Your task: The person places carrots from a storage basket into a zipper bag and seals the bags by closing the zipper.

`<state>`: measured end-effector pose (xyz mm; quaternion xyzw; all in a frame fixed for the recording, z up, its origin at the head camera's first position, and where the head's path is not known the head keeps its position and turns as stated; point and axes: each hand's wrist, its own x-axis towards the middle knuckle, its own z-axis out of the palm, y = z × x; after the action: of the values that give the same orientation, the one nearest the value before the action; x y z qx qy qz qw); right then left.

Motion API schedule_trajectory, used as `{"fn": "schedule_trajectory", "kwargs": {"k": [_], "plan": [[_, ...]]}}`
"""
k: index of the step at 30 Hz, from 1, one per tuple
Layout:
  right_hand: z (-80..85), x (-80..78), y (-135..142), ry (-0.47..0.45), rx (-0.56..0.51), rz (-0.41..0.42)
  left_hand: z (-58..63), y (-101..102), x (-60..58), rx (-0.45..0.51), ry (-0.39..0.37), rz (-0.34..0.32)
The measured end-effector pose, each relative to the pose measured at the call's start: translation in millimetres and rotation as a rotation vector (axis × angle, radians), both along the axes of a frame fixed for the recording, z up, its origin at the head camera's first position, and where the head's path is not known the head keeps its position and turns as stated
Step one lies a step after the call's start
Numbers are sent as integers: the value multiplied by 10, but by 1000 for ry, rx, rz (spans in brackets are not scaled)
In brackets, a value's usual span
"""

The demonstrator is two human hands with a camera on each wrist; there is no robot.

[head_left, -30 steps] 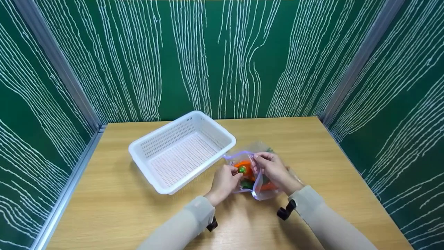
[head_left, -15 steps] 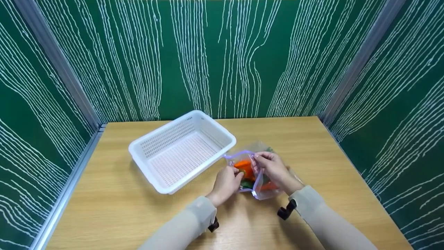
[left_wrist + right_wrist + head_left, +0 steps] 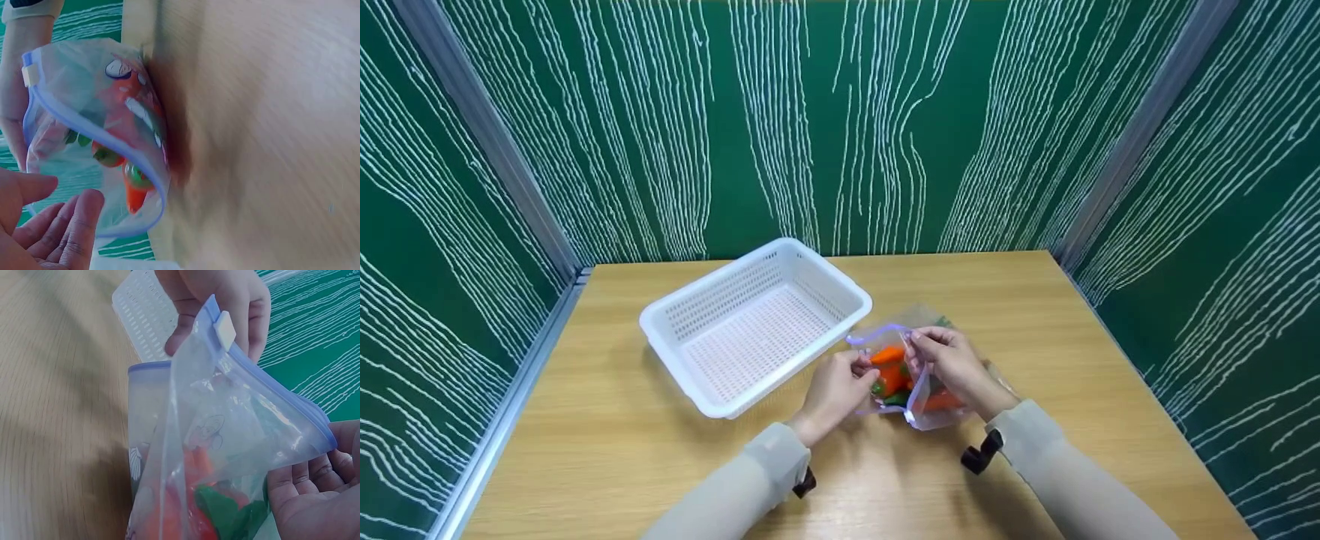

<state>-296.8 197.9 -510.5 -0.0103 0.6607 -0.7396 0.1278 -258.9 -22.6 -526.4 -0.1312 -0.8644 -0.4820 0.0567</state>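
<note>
A clear slider zip bag (image 3: 934, 416) with a purple rim lies on the table, its mouth gaping toward the left. My right hand (image 3: 952, 367) pinches the rim between thumb and fingers; in the right wrist view that hand (image 3: 320, 489) grips the bag's edge. Inside show orange-red vegetables (image 3: 135, 194) with rounded green ends and some dark green leafy pieces (image 3: 225, 512). At the mouth, my left hand (image 3: 836, 390) has its fingers slightly bent. The left wrist view shows this hand (image 3: 56, 225) with thumb and fingers apart and nothing between them.
A white perforated plastic basket (image 3: 705, 405) stands left of the bag, its near right corner close to the bag's rim. The wooden table (image 3: 607, 465) is bounded by green panels (image 3: 855, 150) with white wavy lines at the back and sides.
My left hand pushed a green-ended orange vegetable into the bag, let it go and drew back slightly left. The vegetables have shifted; my right hand stays on the rim.
</note>
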Motion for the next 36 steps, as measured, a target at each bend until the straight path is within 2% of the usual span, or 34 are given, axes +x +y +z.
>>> {"fn": "schedule_trajectory", "kwargs": {"k": [7,12,19,23,28,36], "plan": [[5,4,17,-32,46,-5,136,-104,-24,76,20,5],[9,10,24,-53,49,1,213,-168,-64,57,44,38],[17,18,28,-90,91,-10,261,-255,-140,3,71,68],[27,23,28,-106,94,-13,280,-300,-192,-3,79,56],[32,24,26,-101,46,0,293,-336,-256,-23,75,24],[45,30,29,-110,38,-1,286,-375,-345,-1,13,-54]]}}
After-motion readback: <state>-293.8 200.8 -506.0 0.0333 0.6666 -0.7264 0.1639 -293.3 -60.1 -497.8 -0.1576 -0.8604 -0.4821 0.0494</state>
